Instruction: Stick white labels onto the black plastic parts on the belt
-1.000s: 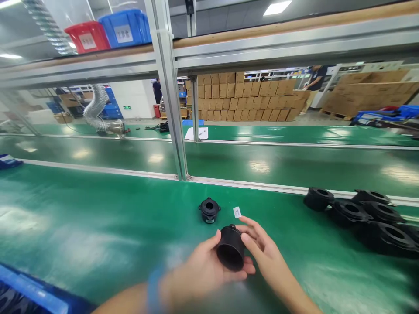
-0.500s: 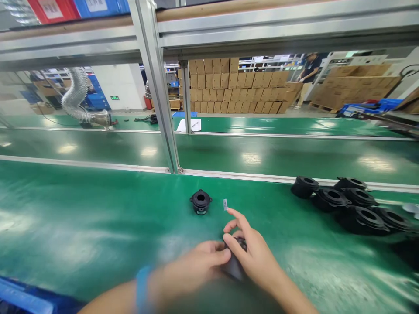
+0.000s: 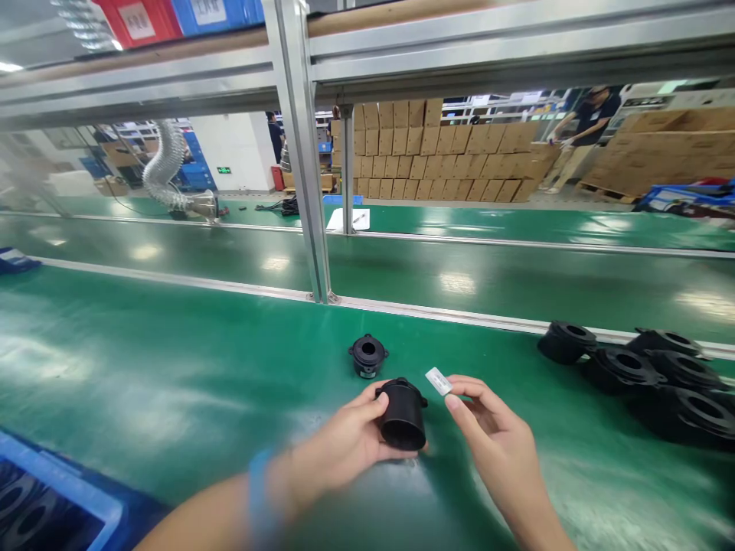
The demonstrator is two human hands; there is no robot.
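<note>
My left hand (image 3: pixel 359 432) is wrapped round a black cylindrical plastic housing (image 3: pixel 402 417), thumb on its side and fingers beneath. The housing is tilted, its wide dark opening towards me and small lugs at its far end. Just to the right, my right hand (image 3: pixel 494 428) pinches a small white label (image 3: pixel 439 381) between thumb and fingertips. The label is apart from the housing; its print is too small to read. Beyond the left hand, a second black housing (image 3: pixel 368 356) with a round hole on top stands on the green bench, a small label on its side.
Several black housings (image 3: pixel 623 367) stand in a cluster at the right. A blue crate (image 3: pixel 109 509) with black parts is at the lower left. A metal post (image 3: pixel 302 161) rises from the bench's rail. Behind, a person (image 3: pixel 594 122) stands near stacked cardboard boxes (image 3: pixel 448 149).
My hands have moved apart. The left hand has turned the housing so its opening shows, and the label, earlier on a right fingertip, is now pinched. The view has swung left.
</note>
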